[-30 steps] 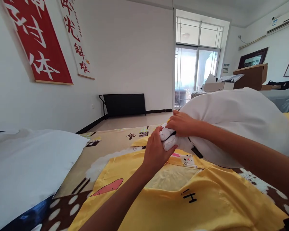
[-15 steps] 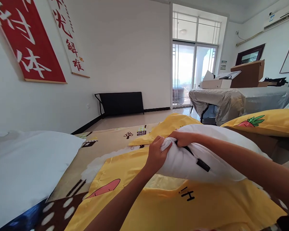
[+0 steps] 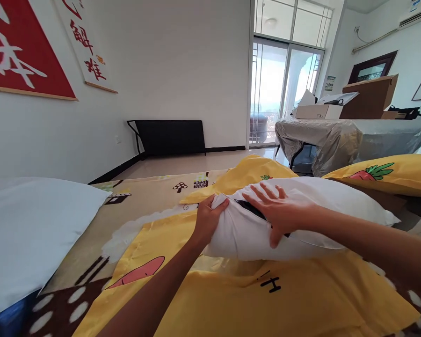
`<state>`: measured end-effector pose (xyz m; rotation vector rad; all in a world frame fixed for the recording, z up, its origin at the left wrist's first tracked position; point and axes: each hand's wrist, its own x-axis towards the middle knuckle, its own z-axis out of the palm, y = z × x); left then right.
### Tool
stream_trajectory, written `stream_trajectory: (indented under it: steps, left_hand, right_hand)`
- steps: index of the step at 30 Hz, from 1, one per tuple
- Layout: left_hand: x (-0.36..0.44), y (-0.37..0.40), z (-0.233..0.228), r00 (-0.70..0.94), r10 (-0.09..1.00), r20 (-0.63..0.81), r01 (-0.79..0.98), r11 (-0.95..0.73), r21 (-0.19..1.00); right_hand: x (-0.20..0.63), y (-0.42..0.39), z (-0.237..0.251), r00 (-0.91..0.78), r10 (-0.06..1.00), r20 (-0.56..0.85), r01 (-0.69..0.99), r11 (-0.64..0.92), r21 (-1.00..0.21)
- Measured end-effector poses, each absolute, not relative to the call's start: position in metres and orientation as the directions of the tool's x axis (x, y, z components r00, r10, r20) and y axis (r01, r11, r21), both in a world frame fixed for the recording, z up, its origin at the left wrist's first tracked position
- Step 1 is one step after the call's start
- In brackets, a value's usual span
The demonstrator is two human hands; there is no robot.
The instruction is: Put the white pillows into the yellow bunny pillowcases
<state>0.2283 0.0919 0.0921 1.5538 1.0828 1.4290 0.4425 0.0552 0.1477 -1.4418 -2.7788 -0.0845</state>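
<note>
A plump white pillow [image 3: 238,238] lies on top of a yellow pillowcase [image 3: 231,304] printed with a carrot and "Hi". My left hand [image 3: 208,217] is closed on the pillow's near-left corner. Fingers spread, my right hand [image 3: 275,210] rests over the pillow's upper side, partly covering a dark strip along it. More yellow fabric [image 3: 252,168] is bunched behind the pillow.
Another white pillow [image 3: 45,220] lies at the left. The patterned blanket [image 3: 154,196] spreads beneath everything. A yellow carrot-printed pillow [image 3: 403,180] sits at the right. Farther back are a plastic-covered table [image 3: 315,135] with boxes [image 3: 370,98], and a black folded panel [image 3: 171,138].
My right hand has let go of the pillow's corner, opened its fingers and shifted right along the pillow. My left hand keeps its grip, slightly farther left. The view has tilted down a little.
</note>
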Motion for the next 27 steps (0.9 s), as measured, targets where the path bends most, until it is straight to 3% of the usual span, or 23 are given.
stream_trajectory:
  steps: [3, 7, 10, 17, 21, 24, 27]
  left_hand:
    - [0.23, 0.094, 0.086, 0.043, 0.943, 0.331, 0.051, -0.333, 0.941]
    - [0.23, 0.09, 0.076, 0.126, 0.95, 0.286, 0.071, -0.297, 0.952]
    - [0.232, 0.083, 0.073, 0.158, 0.943, 0.291, 0.121, -0.311, 0.943]
    - [0.252, 0.067, 0.087, 0.256, 0.871, 0.419, 0.261, -0.48, 0.838]
    - [0.256, 0.06, 0.091, 0.212, 0.864, 0.456, 0.359, -0.503, 0.786]
    - [0.244, 0.051, 0.094, 0.187, 0.884, 0.429, 0.407, -0.467, 0.785]
    - [0.216, 0.038, 0.087, 0.173, 0.887, 0.428, 0.334, -0.462, 0.822]
  right_hand:
    - [0.451, 0.095, 0.137, -0.515, 0.849, -0.113, 0.852, 0.522, 0.037]
    - [0.456, 0.125, 0.113, -0.615, 0.759, -0.214, 0.787, 0.607, -0.108]
    - [0.461, 0.122, 0.094, -0.669, 0.734, -0.117, 0.739, 0.641, -0.208]
    - [0.474, 0.096, 0.073, -0.632, 0.755, 0.176, 0.704, 0.653, -0.279]
    - [0.466, 0.086, 0.069, -0.551, 0.813, 0.189, 0.785, 0.581, -0.214]
    - [0.456, 0.08, 0.079, -0.526, 0.834, 0.165, 0.835, 0.544, -0.087]
    - [0.449, 0.074, 0.099, -0.532, 0.84, 0.111, 0.847, 0.528, 0.061]
